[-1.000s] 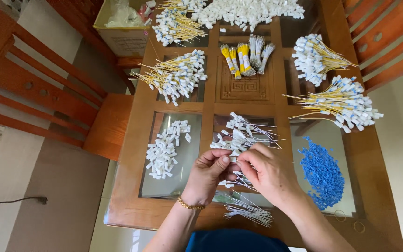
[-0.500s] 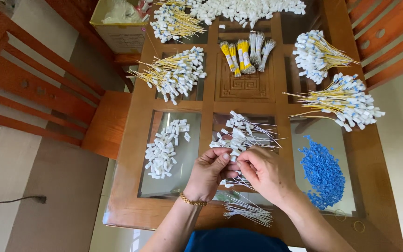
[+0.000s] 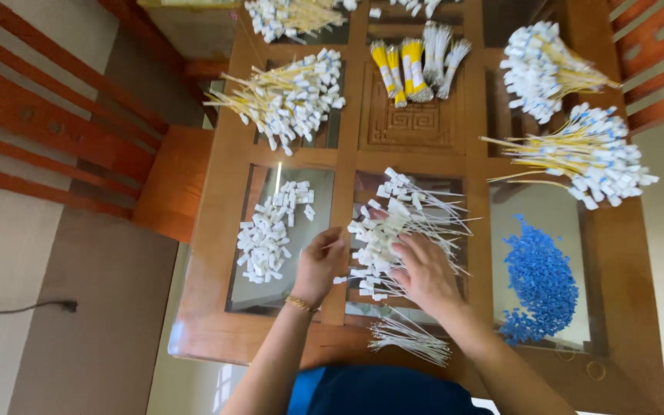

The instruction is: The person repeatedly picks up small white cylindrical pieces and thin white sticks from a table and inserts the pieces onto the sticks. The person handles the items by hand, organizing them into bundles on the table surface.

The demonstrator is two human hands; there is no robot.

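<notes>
Hands meet over the middle of the wooden table (image 3: 347,161): the left hand (image 3: 318,265) and the right hand (image 3: 424,273) both rest on the near end of a heap of white-tagged ties (image 3: 397,223). That heap runs away from the person and fans rightward, thin tails pointing right. Fingers on each hand look curled narrow, pinching among the tags, though exactly what they grip I cannot tell. Loose white tags (image 3: 270,230) lie just left of the left hand.

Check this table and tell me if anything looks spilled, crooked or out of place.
Nothing stands out. The white tags, blue pieces and yellow tie bundles lie in separate heaps. Both hands, left and right, work the middle heap of white ties.
</notes>
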